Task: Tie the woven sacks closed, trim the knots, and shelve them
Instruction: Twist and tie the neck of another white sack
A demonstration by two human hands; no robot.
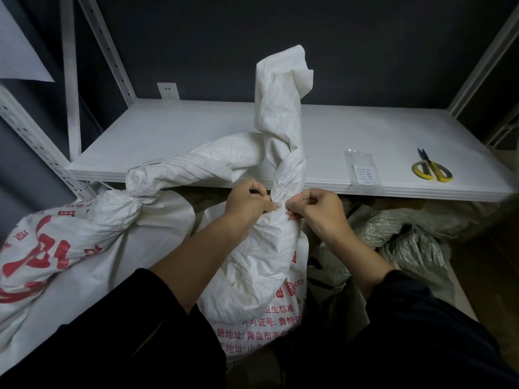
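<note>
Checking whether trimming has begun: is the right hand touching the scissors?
Apart. The head view shows the scissors lying on the shelf, clear of the right hand, which pinches the sack at its neck.

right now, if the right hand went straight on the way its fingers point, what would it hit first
The twisted neck of the white woven sack, which the right hand pinches while pointing left; just beyond it, seemingly, the left hand.

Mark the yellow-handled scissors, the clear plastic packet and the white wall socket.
yellow-handled scissors (431, 165): head view, where the handles meet.
clear plastic packet (364, 175): head view, on its white label.
white wall socket (167, 90): head view, middle of the faceplate.
</note>
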